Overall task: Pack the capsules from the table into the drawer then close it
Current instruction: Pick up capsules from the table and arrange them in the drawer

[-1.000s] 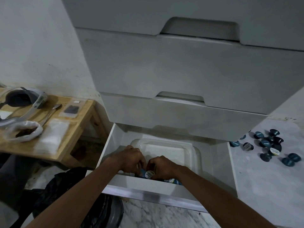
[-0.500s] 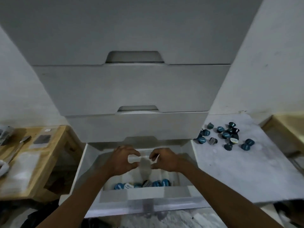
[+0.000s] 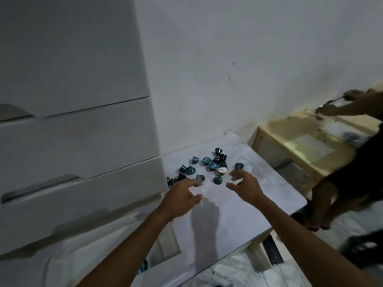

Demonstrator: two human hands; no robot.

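Both hands hang over the table (image 3: 238, 216), fingers spread and loosely curved, holding nothing. The capsules (image 3: 209, 165) lie just ahead of the fingertips, between them and the wall (image 3: 238, 69), scattered in a band running from near-left to far-right. The left hand (image 3: 182, 196) is closest to the near-left ones; the right hand (image 3: 244, 186) is beside the far-right ones. They are small glossy teal cones with flat lids, some tipped over, likely light and prone to roll on the smooth marble-look top. The drawer (image 3: 107, 247) stands open down-left, apparently with one capsule showing inside.
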